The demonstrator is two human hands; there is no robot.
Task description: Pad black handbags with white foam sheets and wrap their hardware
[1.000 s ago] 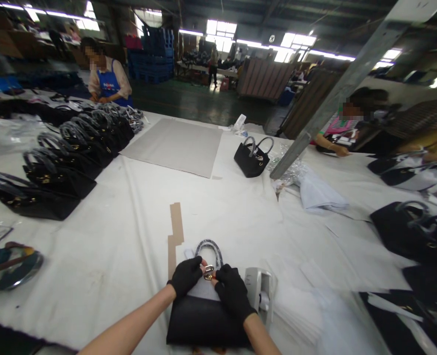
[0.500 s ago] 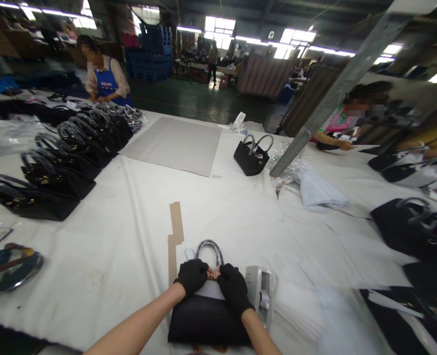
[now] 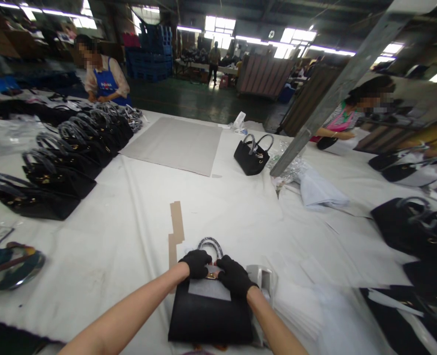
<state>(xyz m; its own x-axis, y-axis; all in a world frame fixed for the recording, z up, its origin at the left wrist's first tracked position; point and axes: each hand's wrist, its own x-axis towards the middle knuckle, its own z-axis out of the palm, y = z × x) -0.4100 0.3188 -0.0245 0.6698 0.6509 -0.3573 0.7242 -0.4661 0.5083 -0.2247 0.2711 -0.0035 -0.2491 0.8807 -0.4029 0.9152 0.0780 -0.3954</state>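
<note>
A black handbag (image 3: 211, 318) lies in front of me at the table's near edge, its wrapped handle (image 3: 211, 241) pointing away. A pale sheet (image 3: 209, 290) lies over its upper part, below the gold clasp (image 3: 211, 275). My left hand (image 3: 197, 264), in a black fingerless glove, is closed at the clasp's left side. From the right, my right hand (image 3: 235, 276), gloved alike, pinches the other side. Both sets of fingertips meet the bag around the clasp; exactly what they grip there is partly hidden. A grey tape dispenser (image 3: 265, 276) stands close beside my right hand.
Black handbags (image 3: 55, 182) stand in a row on the left. One handbag (image 3: 251, 157) stands farther back, near a metal post (image 3: 314, 113). Grey cardboard (image 3: 174, 145) lies mid-table; white sheets (image 3: 300, 310) are at right. Co-workers (image 3: 107, 79) sit or stand around the table.
My hands have moved slightly apart, uncovering more of the clasp and the pale sheet. On the right, a co-worker has leaned and shifted a white sheet.
</note>
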